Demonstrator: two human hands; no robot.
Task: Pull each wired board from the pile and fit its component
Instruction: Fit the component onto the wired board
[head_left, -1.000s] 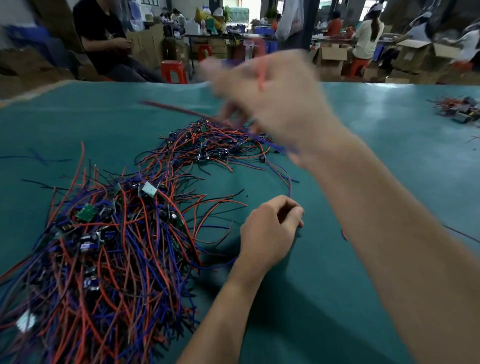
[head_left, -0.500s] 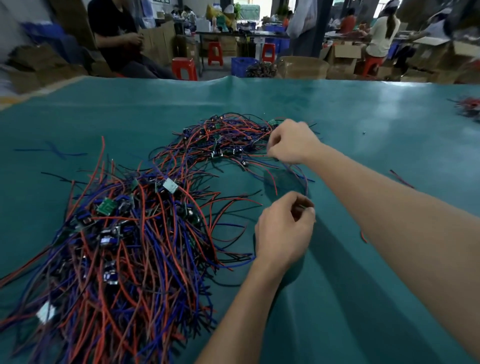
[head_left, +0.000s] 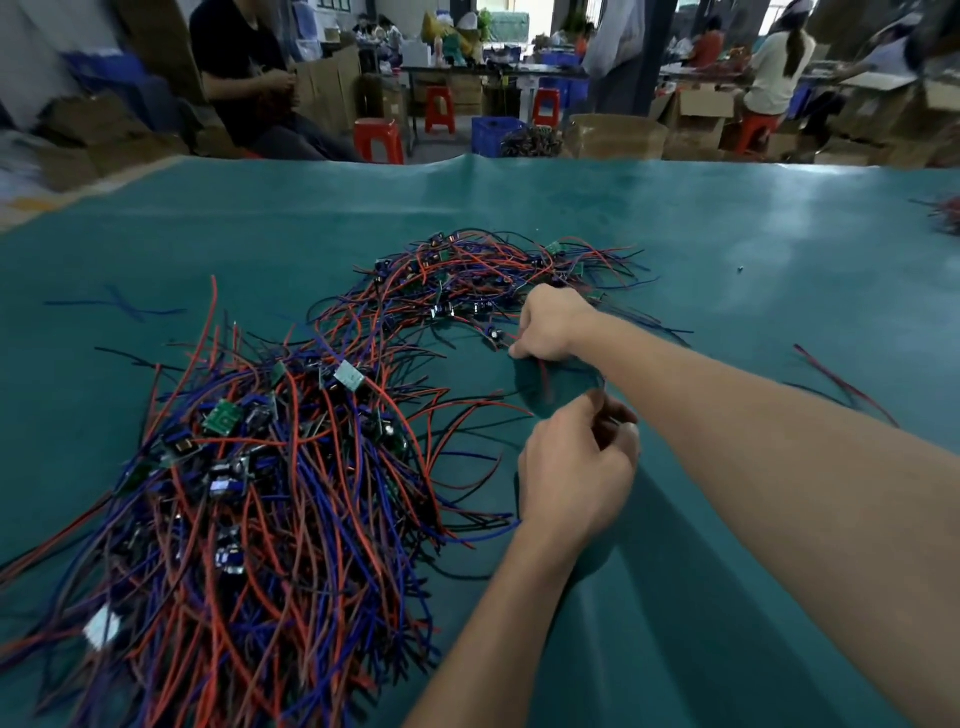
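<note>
My right hand (head_left: 553, 325) reaches out to the far pile (head_left: 478, 280) at about 12 o'clock on the green surface (head_left: 727, 249). Its fingers are curled down at the near edge of that pile, on red wires (head_left: 543, 382) that trail back toward me; I cannot tell exactly what they grip, because the knuckles hide the fingertips. A small board (head_left: 493, 334) lies just beside this hand, at its 9 o'clock.

My left hand (head_left: 576, 467) sits nearer to me, below the right one. Thumb and fingers are pinched together over something small that I cannot make out.

The big pile (head_left: 270, 478) of red and blue wired boards spreads from 9 to 7 o'clock of my left hand, and some of its wire ends reach close to that hand. A pale board (head_left: 348, 376) lies on top near its far edge, and a green board (head_left: 223, 415) sits further left.

Loose wires (head_left: 831, 374) lie at 3 o'clock, past my right forearm. Beyond the surface stand red stools (head_left: 379, 140) and cardboard boxes (head_left: 698, 111).
</note>
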